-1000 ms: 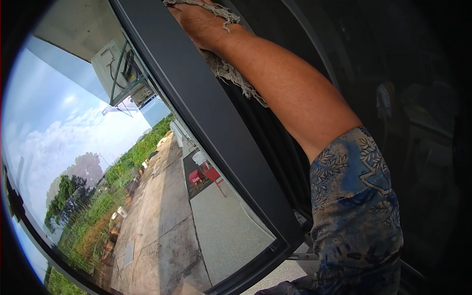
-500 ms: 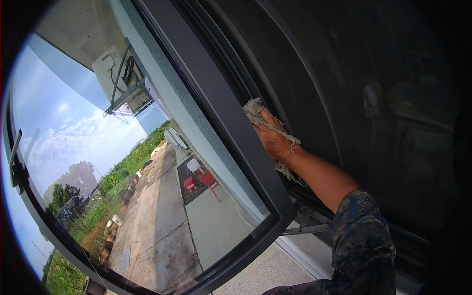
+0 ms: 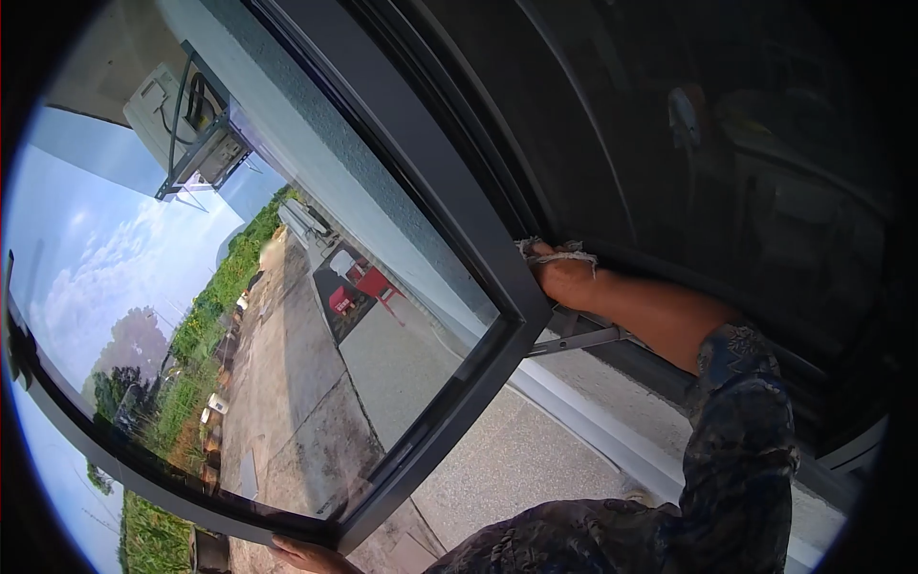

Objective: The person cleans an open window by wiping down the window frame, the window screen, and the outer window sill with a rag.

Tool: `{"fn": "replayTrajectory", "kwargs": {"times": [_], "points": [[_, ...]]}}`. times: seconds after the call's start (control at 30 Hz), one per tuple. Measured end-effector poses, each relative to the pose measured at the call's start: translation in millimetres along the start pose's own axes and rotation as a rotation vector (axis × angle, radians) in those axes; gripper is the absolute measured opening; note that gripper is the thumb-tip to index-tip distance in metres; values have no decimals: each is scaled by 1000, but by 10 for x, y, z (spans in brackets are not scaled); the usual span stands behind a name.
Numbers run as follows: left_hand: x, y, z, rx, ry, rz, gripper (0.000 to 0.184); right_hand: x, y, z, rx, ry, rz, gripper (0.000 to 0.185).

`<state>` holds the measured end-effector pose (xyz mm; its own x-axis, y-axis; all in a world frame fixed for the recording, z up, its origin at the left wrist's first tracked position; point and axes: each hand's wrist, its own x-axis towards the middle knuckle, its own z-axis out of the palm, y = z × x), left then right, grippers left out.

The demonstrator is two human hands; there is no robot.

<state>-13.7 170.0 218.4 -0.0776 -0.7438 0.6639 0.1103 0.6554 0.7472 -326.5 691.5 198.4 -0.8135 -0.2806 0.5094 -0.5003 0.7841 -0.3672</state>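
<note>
My right hand is closed on a grey, frayed cloth, pressed into the narrow gap at the hinge side of an open dark window frame. Its fingertips are largely hidden by the frame and the cloth. At the bottom of the view, my left hand grips the lower edge of the same frame, only partly in view. A metal stay arm runs from the sash just below my right hand. Both arms wear dark patterned sleeves.
Dark glass fills the right side, with faint reflections. A pale sill lies below. Through the sash glass show an air-conditioner unit, a red chair, concrete ground and green plants.
My right hand has moved down along the frame's hinge side with the cloth, to near the lower corner. My left hand has come into view on the frame's bottom edge. The view has shifted.
</note>
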Motion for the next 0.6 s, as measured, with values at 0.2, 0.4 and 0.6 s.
{"fn": "replayTrajectory", "kwargs": {"times": [0.2, 0.4, 0.6], "points": [[43, -78, 21, 51, 58, 66, 67, 360, -762, -1450, 20, -145, 6, 50], [19, -83, 22, 125, 29, 105, 61, 1131, -1073, -2501, 425, 741, -58, 64], [-50, -38, 11, 196, -84, 74, 55, 2277, -1313, -3080, 405, 955, -305, 41]]}}
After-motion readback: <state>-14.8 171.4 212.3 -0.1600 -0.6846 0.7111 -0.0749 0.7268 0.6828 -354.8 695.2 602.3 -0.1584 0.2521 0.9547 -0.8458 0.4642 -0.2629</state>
